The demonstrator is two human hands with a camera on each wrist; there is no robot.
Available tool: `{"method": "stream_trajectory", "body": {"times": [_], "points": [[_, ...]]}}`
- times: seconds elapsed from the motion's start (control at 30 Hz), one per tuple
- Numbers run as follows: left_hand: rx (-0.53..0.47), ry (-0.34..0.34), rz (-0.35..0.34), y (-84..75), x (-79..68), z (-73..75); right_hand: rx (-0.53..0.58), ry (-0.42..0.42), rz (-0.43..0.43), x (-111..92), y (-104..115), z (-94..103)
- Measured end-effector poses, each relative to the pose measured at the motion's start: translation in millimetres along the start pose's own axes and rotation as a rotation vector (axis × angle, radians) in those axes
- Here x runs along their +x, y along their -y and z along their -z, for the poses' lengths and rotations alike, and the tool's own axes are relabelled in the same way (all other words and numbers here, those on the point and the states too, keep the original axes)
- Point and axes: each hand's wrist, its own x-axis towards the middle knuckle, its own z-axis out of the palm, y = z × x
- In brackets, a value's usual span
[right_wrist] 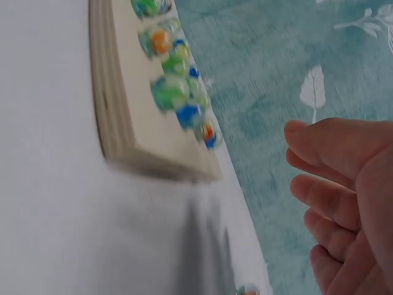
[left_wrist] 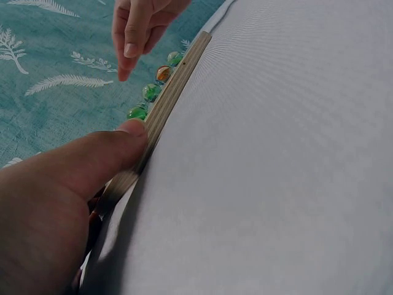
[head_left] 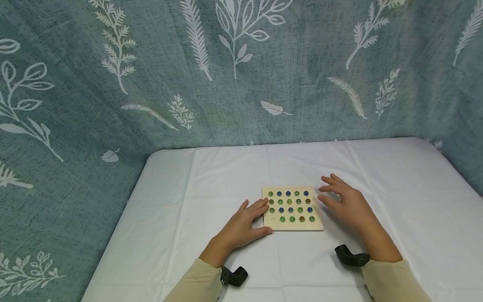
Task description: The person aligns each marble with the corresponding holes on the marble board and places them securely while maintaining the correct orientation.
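A pale wooden board (head_left: 298,225) lies on the white-covered table, set with rows of green, blue and amber marbles (head_left: 290,201). Its front left hollow (head_left: 273,219) shows no marble. My left hand (head_left: 241,225) rests at the board's left side: its fingers lie straight over the left edge and the thumb (left_wrist: 126,144) touches the front edge. To the right of the board, my right hand (head_left: 347,205) hovers with loosely bent fingers. In the right wrist view, nothing shows between its thumb and fingers (right_wrist: 325,190).
White cloth (head_left: 219,180) covers the table all around the board. Behind and to the left hangs a blue-green curtain (head_left: 226,117) with white leaf prints. Black wrist cameras sit on the left wrist (head_left: 235,277) and right wrist (head_left: 351,256).
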Motion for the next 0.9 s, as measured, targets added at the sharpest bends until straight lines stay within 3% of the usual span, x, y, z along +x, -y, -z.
{"method": "stream_trajectory", "body": {"times": [0.4, 0.9], "points": [[-0.006, 0.007, 0.013, -1.4, -0.2, 0.2, 0.000, -0.047, -0.189, -3.7, -41.7, 10.2], [0.035, 0.013, 0.031, -3.4, -1.6, 0.6, -0.001, -0.052, -0.258, -8.2, -60.1, 17.6]]}}
